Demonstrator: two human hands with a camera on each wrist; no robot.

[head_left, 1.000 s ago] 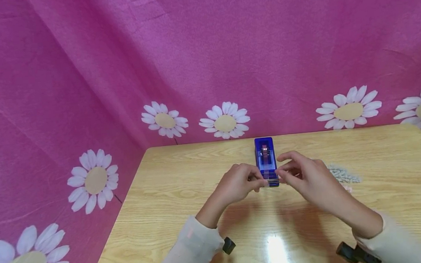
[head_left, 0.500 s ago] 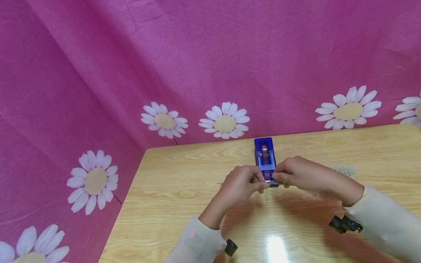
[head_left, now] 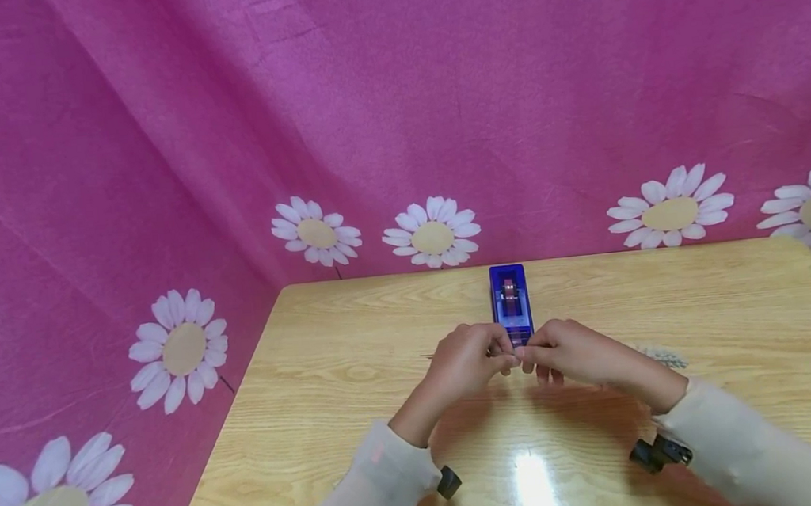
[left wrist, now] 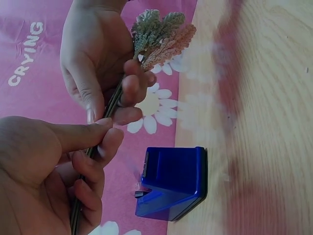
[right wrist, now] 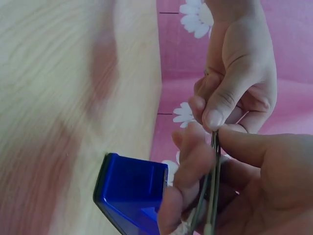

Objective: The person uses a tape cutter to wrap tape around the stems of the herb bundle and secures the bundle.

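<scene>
A small bunch of flowers with thin dark-green stems (left wrist: 113, 102) runs through both hands. Its fluffy heads, grey-green (left wrist: 159, 29) and pink (left wrist: 172, 45), poke out past my right hand in the left wrist view. My left hand (head_left: 462, 361) pinches the stems between thumb and forefinger, the other fingers curled around them. Right beside it, my right hand (head_left: 576, 352) pinches the same stems, its thumb tip meeting the left one. In the head view the hands hide most of the stems. A blue tape dispenser (head_left: 511, 308) stands just beyond the fingertips.
The wooden table (head_left: 333, 417) ends at a pink cloth (head_left: 522, 101) printed with white daisies behind and to the left. A black wrist camera (head_left: 449, 481) sits under the left sleeve, another (head_left: 657, 454) under the right.
My right hand has gone from spread fingers beside the dispenser to pinching the stems against the left fingertips. My left hand has stayed nearly in place, holding the stems.
</scene>
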